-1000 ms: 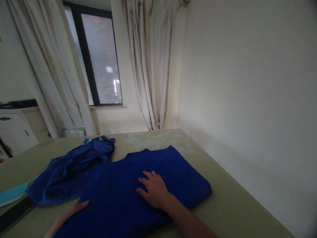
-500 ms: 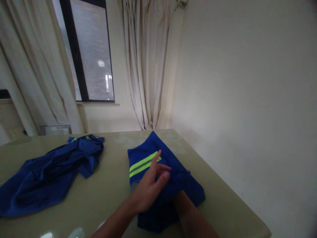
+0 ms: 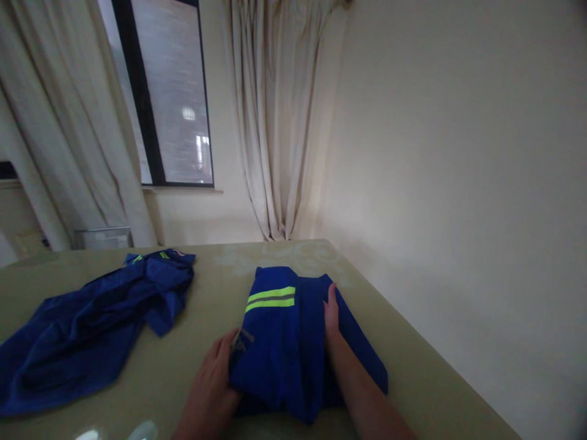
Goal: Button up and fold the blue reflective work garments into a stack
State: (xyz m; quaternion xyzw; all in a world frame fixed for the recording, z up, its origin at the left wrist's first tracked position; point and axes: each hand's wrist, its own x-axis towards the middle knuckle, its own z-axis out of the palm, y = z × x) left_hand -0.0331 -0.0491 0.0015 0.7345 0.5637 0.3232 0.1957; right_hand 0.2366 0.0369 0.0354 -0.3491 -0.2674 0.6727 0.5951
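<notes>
A blue work garment (image 3: pixel 275 342) lies folded on the table in the head view, with two bright yellow-green bands around a grey stripe near its far left part. My left hand (image 3: pixel 213 376) grips its left edge, beside some grey lettering; some fingertips go out of sight at the cloth. On the other side, my right hand (image 3: pixel 331 313) holds a right-hand fold, thumb pointing away from me and the other fingers hidden by the fabric. Part of the garment extends to the right beneath my right forearm.
Another blue garment (image 3: pixel 96 330) with yellow-green bands lies rumpled on the left of the table (image 3: pixel 202 324). A pale wall (image 3: pixel 449 214) runs along the right table edge. Curtains (image 3: pixel 275 122) and a window (image 3: pixel 177 98) are behind.
My left hand has moved from above the garment down to its left edge. My right hand has come out from under the cloth to a right-hand fold. The garment's far corner is now folded down.
</notes>
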